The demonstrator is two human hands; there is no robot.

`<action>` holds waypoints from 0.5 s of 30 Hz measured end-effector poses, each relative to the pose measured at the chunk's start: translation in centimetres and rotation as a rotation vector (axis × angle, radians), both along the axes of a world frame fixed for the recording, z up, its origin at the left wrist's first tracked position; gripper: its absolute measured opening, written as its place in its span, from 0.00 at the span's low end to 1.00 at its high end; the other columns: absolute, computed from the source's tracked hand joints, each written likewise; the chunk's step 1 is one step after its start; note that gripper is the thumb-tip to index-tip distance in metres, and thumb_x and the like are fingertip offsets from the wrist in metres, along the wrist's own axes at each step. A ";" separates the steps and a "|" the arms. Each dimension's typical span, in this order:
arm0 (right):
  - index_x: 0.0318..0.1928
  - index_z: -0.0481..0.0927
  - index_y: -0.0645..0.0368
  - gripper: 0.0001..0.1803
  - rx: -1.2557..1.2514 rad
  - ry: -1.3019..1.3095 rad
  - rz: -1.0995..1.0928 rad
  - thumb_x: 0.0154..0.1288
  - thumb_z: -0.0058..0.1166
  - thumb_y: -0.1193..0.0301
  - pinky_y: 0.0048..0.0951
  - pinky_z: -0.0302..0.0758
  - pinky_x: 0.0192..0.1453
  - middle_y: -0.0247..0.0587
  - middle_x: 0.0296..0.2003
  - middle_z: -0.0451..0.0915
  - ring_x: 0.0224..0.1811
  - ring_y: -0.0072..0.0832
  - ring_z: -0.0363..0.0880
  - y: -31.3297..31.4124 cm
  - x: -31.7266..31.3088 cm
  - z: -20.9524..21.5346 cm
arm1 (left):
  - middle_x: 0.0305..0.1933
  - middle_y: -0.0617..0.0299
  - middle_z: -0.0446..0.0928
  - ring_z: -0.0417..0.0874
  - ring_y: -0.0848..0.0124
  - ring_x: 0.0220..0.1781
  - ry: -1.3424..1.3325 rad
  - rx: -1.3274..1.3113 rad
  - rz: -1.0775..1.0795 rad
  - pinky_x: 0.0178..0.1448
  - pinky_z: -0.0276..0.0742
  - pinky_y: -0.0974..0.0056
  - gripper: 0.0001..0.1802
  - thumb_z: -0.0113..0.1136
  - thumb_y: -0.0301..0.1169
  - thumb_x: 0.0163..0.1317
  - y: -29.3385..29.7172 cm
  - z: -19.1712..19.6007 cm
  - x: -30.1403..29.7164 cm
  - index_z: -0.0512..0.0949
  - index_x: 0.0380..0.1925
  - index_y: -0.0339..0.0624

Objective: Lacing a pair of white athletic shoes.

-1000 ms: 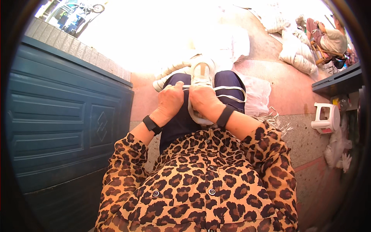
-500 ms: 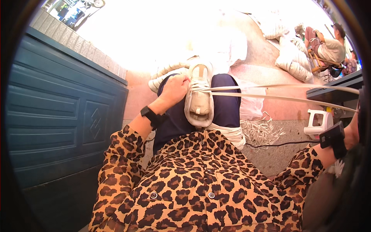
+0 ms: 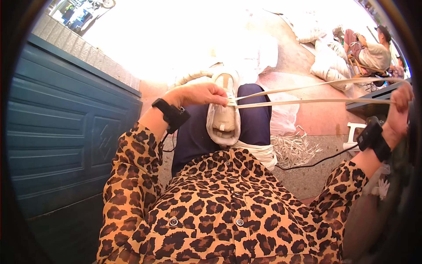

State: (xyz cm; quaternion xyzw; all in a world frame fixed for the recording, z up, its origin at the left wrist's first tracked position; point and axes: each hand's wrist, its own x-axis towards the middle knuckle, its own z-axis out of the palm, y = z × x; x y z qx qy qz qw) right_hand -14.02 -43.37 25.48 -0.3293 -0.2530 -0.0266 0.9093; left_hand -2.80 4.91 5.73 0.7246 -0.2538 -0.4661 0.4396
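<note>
A pale beige and white shoe rests on my lap between my dark-trousered knees, its heel opening toward me. My left hand reaches over its left side, thumb and fingertips pinched on the lacing. From the lacing, two flat off-white lengths of shoelace stretch far to the right. My right hand, at the right rim, is closed on them and holds them nearly taut. The exact lace under my left fingertips is partly hidden.
Loose white laces lie heaped on the floor right of my legs, with a bundle across my right thigh. A black cable runs past a white stool. Blue panelled door at left; a seated person and sacks far right.
My right hand has risen and come further into view, lifting the laces' far ends. My left hand has gone from a fist at the shoe's side to a pinch over its lacing.
</note>
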 end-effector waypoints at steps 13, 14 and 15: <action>0.47 0.78 0.58 0.14 -1.060 0.530 -0.131 0.66 0.50 0.65 0.11 0.61 0.24 0.22 0.22 0.72 0.21 0.09 0.63 23.4 3.4 -24.5 | 0.23 0.66 0.63 0.67 0.73 0.30 0.123 -1.132 0.699 0.49 0.64 0.65 0.04 0.49 0.21 0.61 23.0 14.8 7.1 0.68 0.30 0.42; 0.46 0.78 0.61 0.14 -1.063 0.459 -0.168 0.66 0.50 0.66 0.12 0.63 0.28 0.21 0.26 0.73 0.24 0.09 0.64 24.8 3.1 -25.4 | 0.20 0.68 0.57 0.60 0.74 0.26 0.236 -1.232 0.802 0.40 0.61 0.67 0.05 0.49 0.21 0.61 24.6 16.8 6.2 0.66 0.28 0.40; 0.44 0.78 0.64 0.13 -0.952 0.437 -0.166 0.66 0.50 0.67 0.16 0.67 0.31 0.23 0.29 0.75 0.28 0.13 0.68 25.7 2.7 -26.4 | 0.19 0.69 0.54 0.54 0.76 0.23 0.184 -1.218 0.933 0.32 0.55 0.69 0.06 0.48 0.22 0.63 26.3 18.0 5.9 0.64 0.26 0.39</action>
